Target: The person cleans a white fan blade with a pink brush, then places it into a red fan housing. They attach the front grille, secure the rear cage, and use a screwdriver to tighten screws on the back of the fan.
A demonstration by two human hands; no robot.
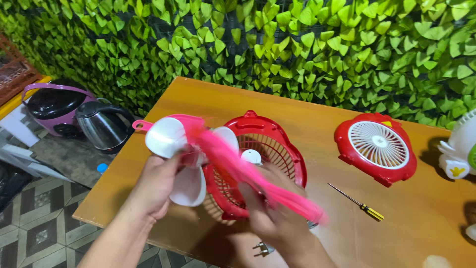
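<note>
Left hand (153, 191) grasps white fan blades (171, 144), steadying them; right hand (277, 218) grasps blurred pink cloth (258, 176) wiping across them, above red grille (258, 164) on worktop (421, 218).

- A wall of green artificial leaves (307, 44) runs behind the far edge of the worktop.
- The worktop (421, 218) is bare orange-brown wood, its near left corner chipped.
- Left of it, the floor (29, 233) has grey, diamond-patterned tiles.
- Even light, with soft shadows on the wood.
</note>
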